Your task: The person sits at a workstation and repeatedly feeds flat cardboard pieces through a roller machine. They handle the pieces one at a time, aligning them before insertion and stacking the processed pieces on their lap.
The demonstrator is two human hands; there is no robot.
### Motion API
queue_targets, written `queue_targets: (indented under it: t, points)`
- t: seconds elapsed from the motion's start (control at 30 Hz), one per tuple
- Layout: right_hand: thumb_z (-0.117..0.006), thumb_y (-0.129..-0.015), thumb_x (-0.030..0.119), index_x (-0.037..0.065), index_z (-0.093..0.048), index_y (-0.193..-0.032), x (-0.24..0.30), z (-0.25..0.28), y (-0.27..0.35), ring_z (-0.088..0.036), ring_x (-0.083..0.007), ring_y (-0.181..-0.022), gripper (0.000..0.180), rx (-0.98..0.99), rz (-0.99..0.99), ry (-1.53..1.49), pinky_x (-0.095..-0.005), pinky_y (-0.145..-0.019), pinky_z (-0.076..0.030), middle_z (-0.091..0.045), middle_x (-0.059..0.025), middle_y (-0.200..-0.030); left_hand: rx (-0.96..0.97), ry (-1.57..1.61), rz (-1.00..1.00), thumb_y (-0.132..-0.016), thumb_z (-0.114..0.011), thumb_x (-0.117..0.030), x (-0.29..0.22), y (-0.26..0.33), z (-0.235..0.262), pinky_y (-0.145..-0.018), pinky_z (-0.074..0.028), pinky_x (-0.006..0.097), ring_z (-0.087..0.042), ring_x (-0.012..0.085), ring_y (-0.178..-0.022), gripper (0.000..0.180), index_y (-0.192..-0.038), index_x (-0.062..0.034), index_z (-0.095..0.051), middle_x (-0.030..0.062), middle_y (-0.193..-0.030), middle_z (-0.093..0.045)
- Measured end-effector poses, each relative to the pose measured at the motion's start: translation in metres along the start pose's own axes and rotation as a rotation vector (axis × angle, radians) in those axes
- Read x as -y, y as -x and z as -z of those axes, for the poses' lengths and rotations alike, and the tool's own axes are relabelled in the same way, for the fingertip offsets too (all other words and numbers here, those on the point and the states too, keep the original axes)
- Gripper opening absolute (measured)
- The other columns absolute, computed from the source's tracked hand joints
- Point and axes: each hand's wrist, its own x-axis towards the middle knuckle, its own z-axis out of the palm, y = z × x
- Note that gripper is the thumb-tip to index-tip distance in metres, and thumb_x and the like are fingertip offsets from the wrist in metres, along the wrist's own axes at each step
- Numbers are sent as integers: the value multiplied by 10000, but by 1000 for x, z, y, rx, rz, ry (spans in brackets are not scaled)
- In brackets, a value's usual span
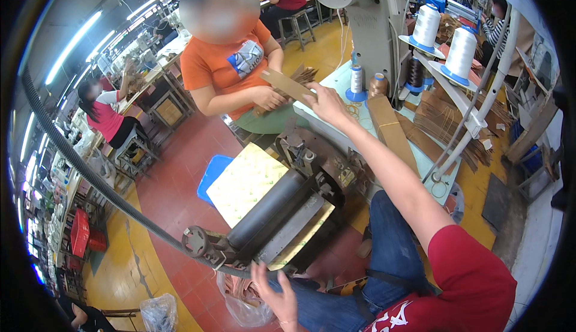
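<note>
My right hand reaches forward and grips one end of a flat brown strip. A person in an orange shirt across from me holds the strip's other end, with more brown pieces in their other hand. My left hand hovers low by my knee with its fingers spread, holding nothing, just below the black roller machine. A clear plastic bag of brownish pieces lies beside that hand.
A sewing machine stands on the pale table, with white thread cones, smaller spools and stacks of brown strips. A black hose curves across the left. A blue bin sits on the red floor. Other workers sit at benches.
</note>
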Motion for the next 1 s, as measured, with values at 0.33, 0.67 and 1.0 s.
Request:
queue_targets:
  t: [0.33, 0.67, 1.0]
  points:
    - [-660, -798, 278, 18, -605, -1098, -38, -1, 43, -408, -336, -1147, 400, -12, -51, 607, -457, -941, -309, -485, -204, -1188, 435, -229, 190, -810, -646, -214, 72, 144, -23, -1043, -281, 490, -387, 443, -1213, 481, -1221, -9, -501, 287, -1302, -411]
    - [-753, -717, 362, 29, -274, -1403, 6, 123, 157, -431, -466, -1187, 901, 147, -638, 472, -489, -960, -405, -354, -330, -1322, 445, -30, -3, -818, -630, -159, 33, 67, -60, -955, -397, 417, -508, 379, -1121, 421, -1179, 30, -526, 236, -1188, -544]
    - [-735, -674, 190, 119, -331, -1364, 0, 119, 164, -530, -384, -1073, 803, 8, -632, 362, -454, -889, -457, -495, -225, -1162, 516, -42, -3, -817, -625, -133, 10, 105, -44, -899, -441, 404, -573, 382, -1032, 373, -1131, 55, -555, 238, -1088, -605]
